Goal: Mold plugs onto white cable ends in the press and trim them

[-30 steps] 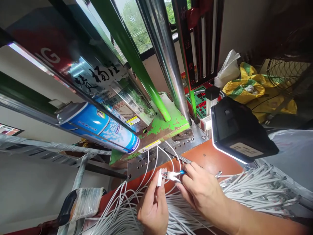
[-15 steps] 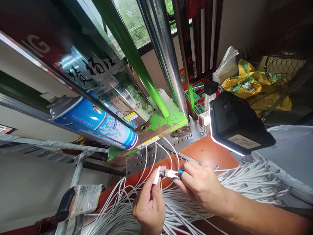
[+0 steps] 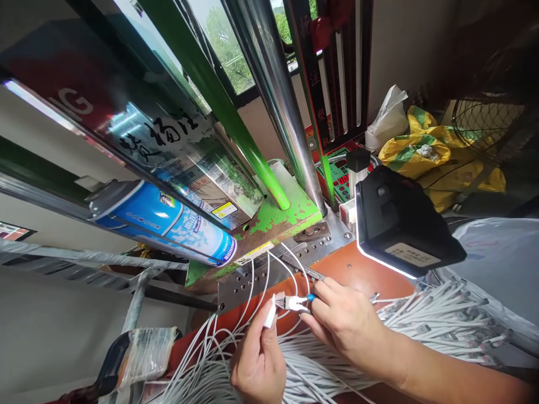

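My left hand (image 3: 259, 356) pinches a small white plastic piece (image 3: 270, 316) between thumb and fingertips, low in the middle of the view. In my right hand (image 3: 351, 322) is a pair of nippers (image 3: 295, 303) with blue on the handle, its grip mostly hidden by my fingers. The metal jaws point left and meet the top of the white piece; whether they are closed on it I cannot tell. Behind the hands, several white cables (image 3: 266, 280) curve down from the machine's metal plate (image 3: 242, 283). A large heap of white cables (image 3: 210, 370) lies beneath both hands.
A green machine base (image 3: 290, 216) carries upright bars. A blue spray can (image 3: 168, 221) leans at left. A black lamp (image 3: 408, 224) shines from the right, above cable ends with connectors (image 3: 446, 320). A plastic-wrapped handle (image 3: 147, 353) is at lower left; yellow bags (image 3: 438, 151) lie behind.
The view has shifted slightly, and the scene sits a little lower. Both hands keep their grips, with the nipper jaws still at the white piece.
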`<state>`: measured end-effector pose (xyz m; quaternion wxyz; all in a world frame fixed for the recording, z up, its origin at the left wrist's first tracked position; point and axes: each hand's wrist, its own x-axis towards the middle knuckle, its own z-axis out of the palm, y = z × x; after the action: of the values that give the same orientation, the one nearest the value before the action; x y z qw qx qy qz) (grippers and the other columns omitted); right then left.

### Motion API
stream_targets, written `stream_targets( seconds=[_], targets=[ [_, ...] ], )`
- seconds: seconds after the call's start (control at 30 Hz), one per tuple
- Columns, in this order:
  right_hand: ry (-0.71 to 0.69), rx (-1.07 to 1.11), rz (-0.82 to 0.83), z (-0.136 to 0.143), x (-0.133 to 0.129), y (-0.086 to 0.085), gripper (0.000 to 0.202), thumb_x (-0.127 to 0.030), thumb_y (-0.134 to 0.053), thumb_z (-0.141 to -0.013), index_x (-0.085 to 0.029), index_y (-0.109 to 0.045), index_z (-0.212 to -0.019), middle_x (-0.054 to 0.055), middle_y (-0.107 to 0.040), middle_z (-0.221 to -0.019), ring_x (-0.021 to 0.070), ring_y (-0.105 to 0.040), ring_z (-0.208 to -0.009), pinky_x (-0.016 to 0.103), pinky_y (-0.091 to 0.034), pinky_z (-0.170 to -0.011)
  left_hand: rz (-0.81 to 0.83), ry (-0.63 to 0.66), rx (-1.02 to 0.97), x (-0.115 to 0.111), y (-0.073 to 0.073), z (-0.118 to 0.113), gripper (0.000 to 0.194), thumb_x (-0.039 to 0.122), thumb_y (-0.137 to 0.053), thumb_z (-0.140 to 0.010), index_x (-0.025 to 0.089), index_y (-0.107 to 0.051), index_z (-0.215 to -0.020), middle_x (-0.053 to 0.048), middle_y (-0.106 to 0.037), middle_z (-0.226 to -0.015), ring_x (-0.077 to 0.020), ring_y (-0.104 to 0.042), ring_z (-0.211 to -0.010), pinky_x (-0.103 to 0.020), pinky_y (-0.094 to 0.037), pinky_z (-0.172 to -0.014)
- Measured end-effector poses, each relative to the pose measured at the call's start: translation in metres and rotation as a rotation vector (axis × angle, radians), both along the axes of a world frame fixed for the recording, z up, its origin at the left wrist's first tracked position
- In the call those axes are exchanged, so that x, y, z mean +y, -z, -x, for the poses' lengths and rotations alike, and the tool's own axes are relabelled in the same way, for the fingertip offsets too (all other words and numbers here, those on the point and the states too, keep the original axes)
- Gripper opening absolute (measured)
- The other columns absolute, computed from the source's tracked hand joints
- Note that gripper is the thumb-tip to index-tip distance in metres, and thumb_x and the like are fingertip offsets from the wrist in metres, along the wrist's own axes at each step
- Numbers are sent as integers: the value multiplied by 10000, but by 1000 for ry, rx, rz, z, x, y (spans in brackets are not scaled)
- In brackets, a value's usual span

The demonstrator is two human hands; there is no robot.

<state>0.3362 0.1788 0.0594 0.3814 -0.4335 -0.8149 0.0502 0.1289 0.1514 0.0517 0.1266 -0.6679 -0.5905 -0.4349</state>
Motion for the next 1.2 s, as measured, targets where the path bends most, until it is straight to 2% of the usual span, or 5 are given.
stream_targets(
  seconds=[0.27, 0.5, 0.63, 0.87, 1.2],
  targets=[
    [-34, -9, -16, -4, -2, 0, 309, -280, -501, -1091, -183, -593, -813, 35, -549, -815, 187, -463, -722, 344, -293, -599, -2, 55, 6, 2, -10, -4, 276, 138, -633, -992, 249, -778, -1199, -43, -847, -1032, -195, -816, -818, -266, -603, -750],
    [39, 39, -114, 2, 0, -1, 360, -295, -496, -1095, -187, -572, -760, 40, -530, -786, 199, -441, -723, 343, -285, -597, -160, 42, -15, 6, -3, -4, 183, 146, -696, -971, 196, -807, -1108, -37, -850, -920, -149, -792, -708, -223, -562, -675],
    [60, 78, -65, 5, 1, -4, 330, -291, -486, -1098, -171, -607, -815, 85, -589, -901, 229, -506, -839, 338, -357, -663, -169, 25, -12, 7, 0, -6, 168, 164, -696, -980, 206, -816, -1088, -30, -850, -917, -147, -785, -694, -233, -556, -666],
    [-11, 71, -38, 1, 1, -2, 314, -288, -513, -1087, -181, -580, -799, 38, -536, -813, 199, -452, -750, 338, -287, -627, -181, -18, -58, 10, -4, -14, 119, 181, -712, -977, 203, -825, -1012, -27, -843, -870, -162, -784, -728, -249, -551, -700],
    [-29, 78, -41, -1, 0, -1, 307, -285, -530, -1082, -181, -580, -797, 37, -534, -820, 192, -437, -751, 342, -260, -624, -175, 75, -71, 10, -5, -7, 126, 146, -710, -962, 169, -810, -1036, -53, -843, -897, -179, -794, -757, -250, -575, -733]
  ],
)
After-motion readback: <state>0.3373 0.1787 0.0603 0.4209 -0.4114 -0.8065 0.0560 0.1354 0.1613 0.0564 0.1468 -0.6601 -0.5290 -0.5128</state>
